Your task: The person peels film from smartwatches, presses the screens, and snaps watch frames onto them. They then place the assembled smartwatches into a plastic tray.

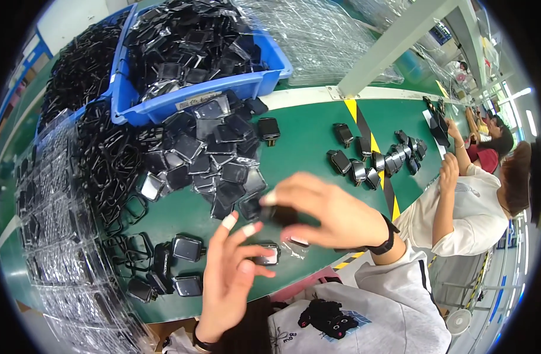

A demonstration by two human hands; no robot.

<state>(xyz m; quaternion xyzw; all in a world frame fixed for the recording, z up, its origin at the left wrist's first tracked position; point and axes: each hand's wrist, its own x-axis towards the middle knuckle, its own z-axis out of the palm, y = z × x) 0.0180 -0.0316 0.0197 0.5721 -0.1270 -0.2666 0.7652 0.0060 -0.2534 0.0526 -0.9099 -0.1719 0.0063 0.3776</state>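
My right hand (326,209), white covers on some fingertips and a black band at the wrist, pinches a dark square piece (284,216) blurred by motion. Below and left of it, my left hand (228,283) is open, fingers spread, apparently holding nothing. Just beyond its fingers lies a small square piece with a pale face (271,255), partly hidden. A heap of thin black square screen panels (188,147) in clear film spreads beyond both hands. Beside my left hand lie several black watch-like cases (188,248). One more black case (268,129) lies alone by the heap.
A blue bin (193,97) full of film-wrapped panels stands behind the heap. Black frames (108,165) pile at the left, beside stacked clear plastic trays (58,224). Several finished-looking cases (373,160) lie on the right near striped tape (368,133). Co-workers (471,206) sit at the right.
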